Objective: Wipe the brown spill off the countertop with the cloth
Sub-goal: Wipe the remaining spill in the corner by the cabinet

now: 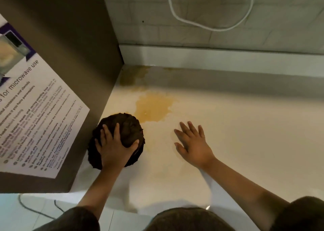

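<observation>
A dark brown bunched cloth [129, 125] lies on the white countertop [245, 134], pressed against the side of a grey cabinet. My left hand [114, 147] lies on top of it with fingers spread, gripping it. A brown spill [152, 107] spreads on the counter just beyond and right of the cloth. A second brownish patch [133, 75] sits in the back corner by the wall. My right hand [192, 143] rests flat on the counter, fingers apart, right of the cloth and below the spill, holding nothing.
The grey cabinet side [73, 55] rises at the left with a microwave-use notice [35, 116] stuck on it. A tiled wall [228, 16] with a hanging white cable [210, 28] stands behind the counter. The counter's front edge is near my body.
</observation>
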